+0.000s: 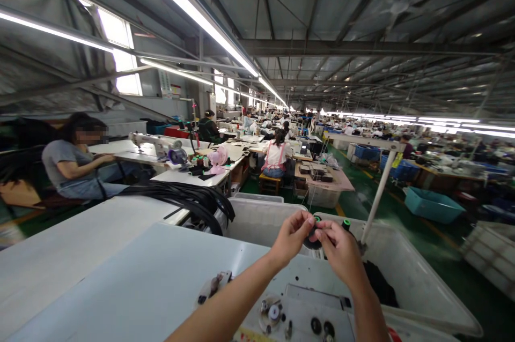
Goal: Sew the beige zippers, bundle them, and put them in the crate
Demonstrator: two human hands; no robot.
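Observation:
My left hand (293,236) is closed in a pinch, thumb against fingertips, beyond the sewing machine head. Close by on its right, my right hand (338,245) also pinches, its fingertips almost meeting the left ones. A thin thread runs down from the thread stand's arm (362,140) towards both sets of fingertips; its end is hidden there. Just behind and below the fingers sits a black thread spool (312,243), partly covered by them. Another black spool with a green top (346,225) stands right of my right hand. Under my forearms lies the white sewing machine (306,312).
A pale blue tabletop (161,272) spreads to the left, with black strips (189,197) heaped past its far edge. White plastic bins (426,283) stand beyond and to the right. A seated co-worker (80,160) is at far left; another person (277,154) sits ahead.

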